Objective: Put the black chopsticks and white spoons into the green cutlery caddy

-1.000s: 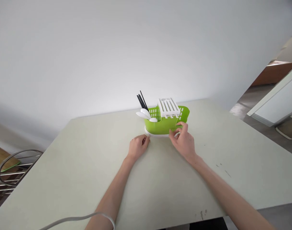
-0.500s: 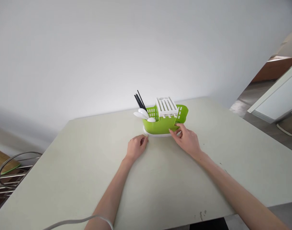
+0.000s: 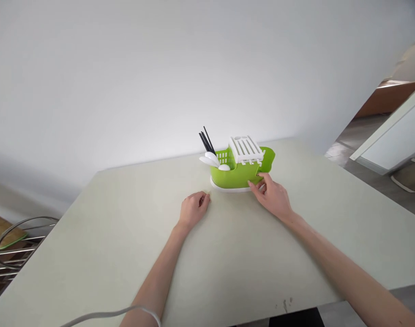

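Note:
A green plastic utensil holder (image 3: pixel 238 177) with a white base stands near the wall. Several black chopsticks (image 3: pixel 206 141) and white spoons (image 3: pixel 211 160) lean out of its left compartment. A white slotted rack (image 3: pixel 245 148) with small hooks covers its middle. My right hand (image 3: pixel 274 196) pinches the holder's low front edge at the right, thumb on the outside and fingers over the rim. Left of the base, my left hand (image 3: pixel 193 209) rests on the table with its fingers curled, apart from the holder. I see nothing in it.
The pale table (image 3: pixel 125 227) meets a white wall (image 3: pixel 142 81) at the back. A metal wire rack (image 3: pixel 20 245) with a wooden board (image 3: pixel 5 229) stands beyond the left edge. A grey cable (image 3: pixel 108 314) crosses my left forearm.
The utensil holder has slid a little to the right and back, with my right hand holding its edge. A gap now shows between it and my left hand, which stays in place.

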